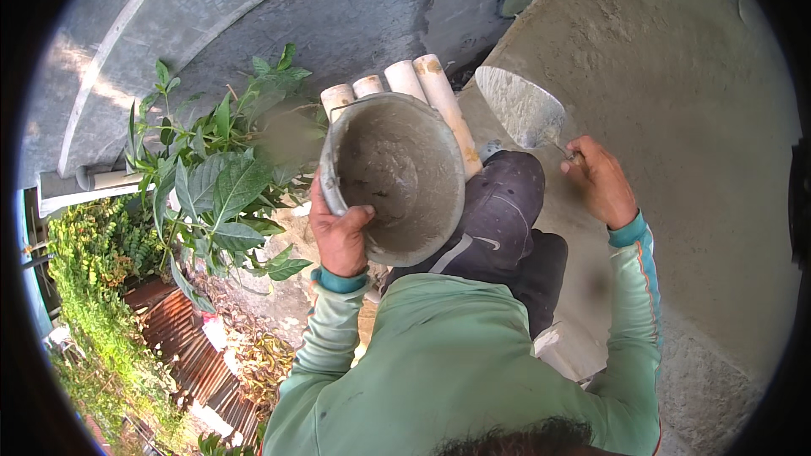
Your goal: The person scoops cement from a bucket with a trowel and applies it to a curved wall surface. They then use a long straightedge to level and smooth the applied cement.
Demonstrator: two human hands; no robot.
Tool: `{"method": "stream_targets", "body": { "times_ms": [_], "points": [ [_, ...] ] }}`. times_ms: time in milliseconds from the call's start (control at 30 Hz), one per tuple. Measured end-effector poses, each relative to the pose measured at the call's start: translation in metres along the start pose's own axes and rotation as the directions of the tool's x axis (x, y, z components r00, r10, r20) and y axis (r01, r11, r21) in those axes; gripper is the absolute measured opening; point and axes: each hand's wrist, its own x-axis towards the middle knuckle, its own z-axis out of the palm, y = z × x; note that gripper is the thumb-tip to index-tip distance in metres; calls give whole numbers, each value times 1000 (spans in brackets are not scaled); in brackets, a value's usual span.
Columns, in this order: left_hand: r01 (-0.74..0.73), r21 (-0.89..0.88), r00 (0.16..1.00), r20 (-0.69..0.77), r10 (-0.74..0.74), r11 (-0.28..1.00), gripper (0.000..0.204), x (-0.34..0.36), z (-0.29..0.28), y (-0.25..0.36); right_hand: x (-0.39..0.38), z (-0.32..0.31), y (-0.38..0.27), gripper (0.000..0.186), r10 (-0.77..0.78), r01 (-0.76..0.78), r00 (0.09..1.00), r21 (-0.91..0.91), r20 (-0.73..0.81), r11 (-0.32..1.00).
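The left hand (341,236) grips the bucket (441,165), thumb over the rim, fingers mostly hidden; the right hand (604,183) clasps the trowel (519,108), concealing its handle.

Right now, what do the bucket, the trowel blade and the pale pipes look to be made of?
Bucket: perhaps plastic or rubber, dull grey; caked residue leaves it open.
Trowel blade: likely metal, thin and flat, with greyish shine through the smears.
Pale pipes: probably plastic, off-white and smooth-walled, with brown stains.
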Motion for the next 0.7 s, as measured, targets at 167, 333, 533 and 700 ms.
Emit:
{"method": "stream_targets", "body": {
  "times_ms": [167,333,533,700],
  "points": [
    [-260,419,955,247,166,870,87,0,32,-14,10,116,-40,25,-22,66,990,-323,138,944],
    [-239,342,957,241,161,909,85,4,18,-15,3,146,-74,20,-101,145,835,-40,541,989],
    [-102,131,986,143,83,986,87,3,-1,-13,9,143,-31,35,-129,-123,756,334,641,935],
    [27,-27,998,52,-26,999,86,4,-17,-9,20,135,-70,36,-20,-73,886,182,463,981]
  ]
}}
